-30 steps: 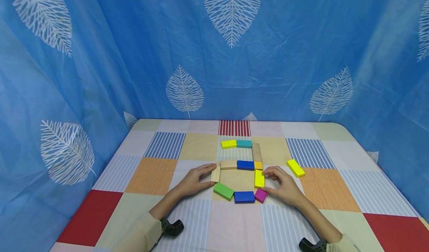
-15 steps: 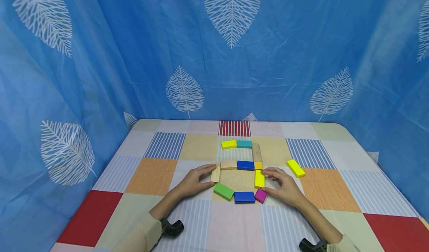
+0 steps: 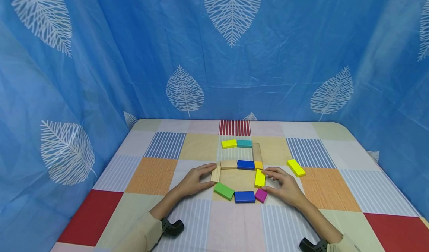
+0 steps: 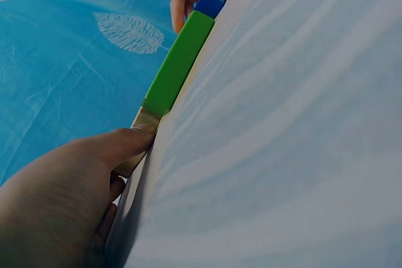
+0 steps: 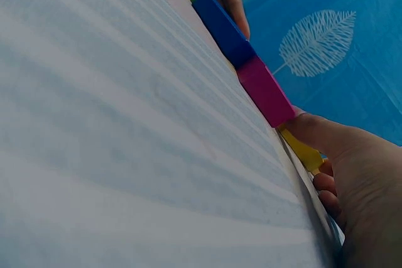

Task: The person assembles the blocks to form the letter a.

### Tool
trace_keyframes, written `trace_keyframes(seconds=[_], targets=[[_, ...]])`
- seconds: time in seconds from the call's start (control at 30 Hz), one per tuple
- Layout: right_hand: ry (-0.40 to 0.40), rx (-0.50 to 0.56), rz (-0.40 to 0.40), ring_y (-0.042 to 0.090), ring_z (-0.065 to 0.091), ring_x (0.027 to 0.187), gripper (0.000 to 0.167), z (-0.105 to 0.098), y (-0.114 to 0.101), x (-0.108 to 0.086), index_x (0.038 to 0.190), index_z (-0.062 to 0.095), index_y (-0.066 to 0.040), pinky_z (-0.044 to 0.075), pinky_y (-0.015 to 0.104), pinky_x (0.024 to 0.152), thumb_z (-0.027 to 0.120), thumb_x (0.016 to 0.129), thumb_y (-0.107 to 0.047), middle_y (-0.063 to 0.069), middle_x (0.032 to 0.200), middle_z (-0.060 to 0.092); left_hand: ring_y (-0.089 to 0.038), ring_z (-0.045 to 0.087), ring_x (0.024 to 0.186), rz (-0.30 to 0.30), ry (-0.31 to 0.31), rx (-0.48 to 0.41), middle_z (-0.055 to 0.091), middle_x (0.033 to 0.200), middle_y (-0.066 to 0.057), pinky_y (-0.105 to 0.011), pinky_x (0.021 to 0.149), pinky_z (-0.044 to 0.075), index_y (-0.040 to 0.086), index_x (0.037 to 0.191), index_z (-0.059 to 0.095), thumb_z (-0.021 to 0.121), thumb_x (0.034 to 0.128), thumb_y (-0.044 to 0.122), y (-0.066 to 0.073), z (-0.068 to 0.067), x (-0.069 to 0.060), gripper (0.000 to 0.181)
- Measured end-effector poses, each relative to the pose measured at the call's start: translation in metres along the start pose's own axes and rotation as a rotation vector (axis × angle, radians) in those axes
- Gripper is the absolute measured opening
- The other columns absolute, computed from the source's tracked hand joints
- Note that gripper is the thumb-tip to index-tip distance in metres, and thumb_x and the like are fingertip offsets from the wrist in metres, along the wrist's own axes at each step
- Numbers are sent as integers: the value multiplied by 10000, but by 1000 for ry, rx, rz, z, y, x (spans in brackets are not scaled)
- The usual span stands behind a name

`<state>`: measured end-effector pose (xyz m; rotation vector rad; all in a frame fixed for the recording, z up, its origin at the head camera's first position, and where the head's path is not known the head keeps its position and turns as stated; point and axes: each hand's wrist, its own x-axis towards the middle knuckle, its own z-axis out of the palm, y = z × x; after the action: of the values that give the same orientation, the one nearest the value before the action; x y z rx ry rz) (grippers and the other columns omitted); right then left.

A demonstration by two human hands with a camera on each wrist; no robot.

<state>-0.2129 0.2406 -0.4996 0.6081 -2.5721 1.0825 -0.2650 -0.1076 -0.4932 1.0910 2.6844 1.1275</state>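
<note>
My left hand [image 3: 195, 181] holds a plain wooden block [image 3: 216, 173] at the left of the layout. Its thumb lies on the near end of that block in the left wrist view, with a green block [image 4: 179, 64] just beyond. At the right side, my right hand [image 3: 285, 187] pinches a yellow block [image 3: 260, 178] between thumb and fingers. The thumb sits beside a magenta block [image 5: 266, 92], which is angled against the near blue block [image 3: 244, 197]. Along the middle row lie another wooden block [image 3: 229, 164], a blue block [image 3: 246, 165] and an orange block [image 3: 258, 165].
Farther back are a yellow block [image 3: 229, 144], a teal block [image 3: 244, 144] and a long wooden block [image 3: 257, 152]. A loose yellow block [image 3: 296, 167] lies right of the layout. Patchwork cloth [image 3: 234, 226] covers the table; a blue leaf-print curtain [image 3: 285, 50] surrounds it.
</note>
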Motion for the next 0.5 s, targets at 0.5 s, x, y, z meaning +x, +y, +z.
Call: trace_keyframes(seconds=[0.5], targets=[[10,-18,-31,149,574,882,454,0,0,0,1126,659,-85,506,245,745,808,708,-181,36,1135,592,-234,389,1279,-10,-1,-5,451,1380,-53,-406,1027,344,84,1357,470,684,842,272,0,0,1,589]])
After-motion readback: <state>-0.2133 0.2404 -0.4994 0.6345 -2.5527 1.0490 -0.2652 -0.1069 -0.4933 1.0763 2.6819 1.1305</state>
